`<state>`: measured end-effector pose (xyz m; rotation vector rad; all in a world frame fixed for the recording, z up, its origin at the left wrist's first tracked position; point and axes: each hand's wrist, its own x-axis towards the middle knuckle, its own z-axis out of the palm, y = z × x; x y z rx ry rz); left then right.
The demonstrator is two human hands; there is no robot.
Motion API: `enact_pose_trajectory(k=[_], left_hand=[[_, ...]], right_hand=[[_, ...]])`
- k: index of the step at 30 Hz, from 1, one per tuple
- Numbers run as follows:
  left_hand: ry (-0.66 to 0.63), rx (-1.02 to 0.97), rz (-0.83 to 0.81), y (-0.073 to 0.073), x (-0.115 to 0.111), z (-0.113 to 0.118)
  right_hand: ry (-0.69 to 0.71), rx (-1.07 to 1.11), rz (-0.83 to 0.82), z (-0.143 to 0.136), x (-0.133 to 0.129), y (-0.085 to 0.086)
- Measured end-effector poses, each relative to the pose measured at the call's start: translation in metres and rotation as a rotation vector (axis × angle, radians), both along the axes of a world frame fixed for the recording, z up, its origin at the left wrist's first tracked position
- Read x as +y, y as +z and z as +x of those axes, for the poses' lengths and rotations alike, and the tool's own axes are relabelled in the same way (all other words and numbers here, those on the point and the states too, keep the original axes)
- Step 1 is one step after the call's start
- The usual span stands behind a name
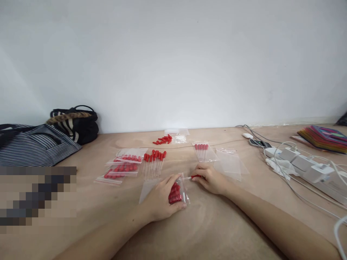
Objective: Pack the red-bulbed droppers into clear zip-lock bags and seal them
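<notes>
My left hand point(162, 200) rests over a clear zip bag point(185, 193) on the table, thumb and fingers curled round its sides. Several red rubber bulbs point(175, 195) show through the plastic. Between the closed fingers of my right hand point(210, 177) is a dropper point(196, 176) by its red bulb. Its clear tube points left and reaches the bag's right side; whether the tip is inside I cannot tell. Beyond my left hand lies a fan of red-topped droppers point(155, 159). A bag of droppers point(202, 151) lies just past my right hand.
Filled bags point(121, 168) overlap at left. Loose red bulbs point(162, 139) and clear tubes point(179, 139) lie at the back. Flat bags point(227, 164) are right of centre. A power strip with chargers and cables point(311, 169), coloured sheets point(325, 139) and cloth bags point(40, 142) flank the table.
</notes>
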<state>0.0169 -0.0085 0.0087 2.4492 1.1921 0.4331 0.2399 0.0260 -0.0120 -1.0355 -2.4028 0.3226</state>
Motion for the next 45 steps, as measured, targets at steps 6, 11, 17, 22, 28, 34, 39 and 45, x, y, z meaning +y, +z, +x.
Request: enact_pose_trajectory(k=[6,11,17,22,28,34,39,45], left_hand=[[-0.087,0.13,0.161,-0.001,0.0,-0.001],[-0.112,0.12,0.115,-0.002,0.002,0.001],[-0.163,0.079,0.099,-0.004,0.0,0.01],[-0.215,0.069,0.129,-0.002,-0.004,0.023],[-0.098,0.006,0.229,-0.004,-0.006,-0.004],[0.03,-0.04,0.026,-0.01,-0.008,-0.031],[0.032,-0.063,-0.008,-0.006,-0.009,-0.024],[0.054,-0.037,-0.031,-0.008,-0.009,-0.024]], right_hand=[[0.026,0.028,0.024,0.003,0.006,-0.004],[0.04,0.121,0.009,-0.004,0.007,-0.009],[0.08,0.091,0.009,-0.01,0.001,-0.008],[0.132,-0.002,-0.045,0.005,-0.002,0.0],[0.113,0.006,-0.047,0.018,0.003,-0.001],[0.128,0.067,-0.117,0.021,0.003,0.003],[0.116,0.141,-0.237,0.017,-0.004,0.009],[0.075,0.252,-0.353,0.007,-0.008,0.002]])
